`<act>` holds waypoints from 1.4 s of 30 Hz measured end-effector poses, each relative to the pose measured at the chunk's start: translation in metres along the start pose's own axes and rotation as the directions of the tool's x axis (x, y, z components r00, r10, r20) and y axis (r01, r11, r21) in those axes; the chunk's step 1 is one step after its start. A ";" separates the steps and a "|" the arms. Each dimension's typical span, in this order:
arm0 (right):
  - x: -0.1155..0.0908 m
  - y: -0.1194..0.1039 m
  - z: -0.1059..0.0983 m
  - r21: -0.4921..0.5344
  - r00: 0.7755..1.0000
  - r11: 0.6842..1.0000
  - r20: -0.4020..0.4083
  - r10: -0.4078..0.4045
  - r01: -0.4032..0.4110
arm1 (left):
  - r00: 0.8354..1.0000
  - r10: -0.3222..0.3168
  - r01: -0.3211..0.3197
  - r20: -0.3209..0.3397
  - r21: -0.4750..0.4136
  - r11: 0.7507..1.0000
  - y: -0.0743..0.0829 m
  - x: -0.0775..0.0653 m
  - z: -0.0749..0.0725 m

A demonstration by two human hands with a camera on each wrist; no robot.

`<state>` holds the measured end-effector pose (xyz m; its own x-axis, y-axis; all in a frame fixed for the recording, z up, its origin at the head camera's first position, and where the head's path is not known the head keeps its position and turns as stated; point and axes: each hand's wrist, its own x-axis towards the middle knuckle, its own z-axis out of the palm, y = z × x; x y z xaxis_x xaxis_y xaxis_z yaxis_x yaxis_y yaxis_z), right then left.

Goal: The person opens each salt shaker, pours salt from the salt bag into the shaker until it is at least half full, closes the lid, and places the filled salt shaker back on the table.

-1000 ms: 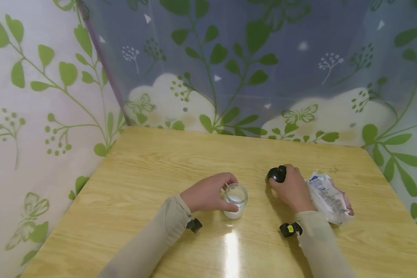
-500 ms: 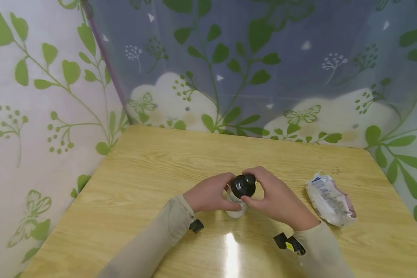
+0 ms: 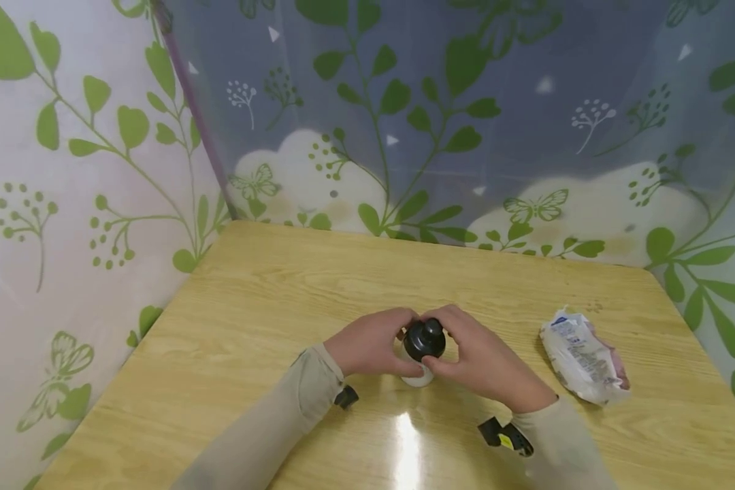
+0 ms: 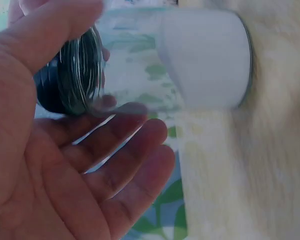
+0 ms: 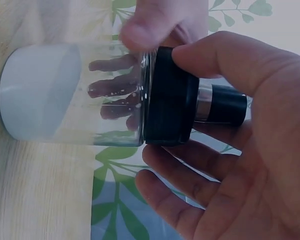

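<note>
A clear glass jar [image 4: 135, 60] stands upright on the table, partly filled with white powdery or granular contents [image 5: 37, 92] whose surface slopes. My left hand [image 3: 370, 342] holds the jar near its neck, thumb on one side and fingers on the other. On the jar's mouth sits a black lid [image 3: 425, 342] with a knob on top; in the right wrist view the knob [image 5: 229, 105] shows a silver band. My right hand [image 3: 480, 357] grips the lid's rim between thumb and fingers. Lid and glass meet closely; whether the threads are engaged I cannot tell.
A crumpled white plastic packet [image 3: 582, 357] with blue print and a pinkish side lies to the right on the wooden table [image 3: 294, 286]. Leaf-patterned walls [image 3: 367, 136] rise behind the table and at its sides.
My right hand has carried the black lid leftward from beside the packet onto the jar, and it now sits lower there. My left hand has stayed at the jar.
</note>
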<state>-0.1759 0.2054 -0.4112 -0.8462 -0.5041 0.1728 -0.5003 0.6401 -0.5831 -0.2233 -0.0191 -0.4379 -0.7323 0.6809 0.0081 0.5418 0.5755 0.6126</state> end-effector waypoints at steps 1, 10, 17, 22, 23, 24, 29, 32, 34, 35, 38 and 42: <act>0.000 0.000 0.001 0.009 1.000 1.000 0.003 0.002 -0.002 | 1.000 0.002 -0.002 0.002 0.015 1.000 -0.001 0.000 0.000; 0.002 -0.004 0.005 0.033 0.993 0.993 0.021 0.115 -0.116 | 0.999 -0.035 0.035 0.006 0.043 0.998 0.000 -0.003 0.001; 0.002 -0.005 0.008 -0.027 0.983 0.983 -0.023 0.182 -0.182 | 0.998 -0.056 0.055 0.012 0.036 0.998 0.002 -0.003 0.001; 0.001 -0.006 0.010 -0.041 0.982 0.982 -0.054 0.183 -0.186 | 0.998 -0.062 0.061 0.017 0.035 0.997 0.002 -0.002 0.002; 0.001 -0.005 0.010 -0.025 0.984 0.984 -0.052 0.173 -0.174 | 0.998 -0.063 0.062 0.016 0.035 0.997 0.003 -0.002 0.002; 0.001 -0.006 0.010 -0.005 0.986 0.987 -0.049 0.158 -0.158 | 0.998 -0.064 0.064 0.015 0.033 0.997 0.003 -0.002 0.002; 0.004 -0.006 0.013 0.068 0.996 0.996 -0.061 0.068 -0.064 | 0.998 -0.062 0.061 0.011 0.033 0.998 0.003 -0.003 0.002; 0.004 -0.008 0.013 0.036 0.995 0.998 -0.084 0.061 -0.058 | 0.998 -0.056 0.056 0.014 0.026 0.998 0.003 -0.002 0.002; 0.004 -0.009 0.013 0.004 0.992 0.997 -0.096 0.077 -0.077 | 0.999 -0.051 0.051 0.016 0.022 0.998 0.003 -0.002 0.002; 0.004 -0.010 0.013 -0.013 0.991 0.996 -0.101 0.085 -0.087 | 0.999 -0.050 0.049 0.017 0.020 0.999 0.002 -0.001 0.002; 0.004 -0.010 0.013 -0.059 0.989 0.993 -0.116 0.093 -0.101 | 0.998 -0.049 0.049 0.024 0.021 0.999 0.002 0.000 0.002; 0.004 -0.010 0.014 -0.087 0.986 0.989 -0.128 0.109 -0.121 | 0.998 -0.053 0.052 0.029 0.024 0.998 0.001 0.000 0.002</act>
<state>-0.1718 0.1892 -0.4159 -0.9123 -0.3527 0.2082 -0.4084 0.7444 -0.5283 -0.2220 -0.0173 -0.4391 -0.7476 0.6624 -0.0478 0.5126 0.6213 0.5926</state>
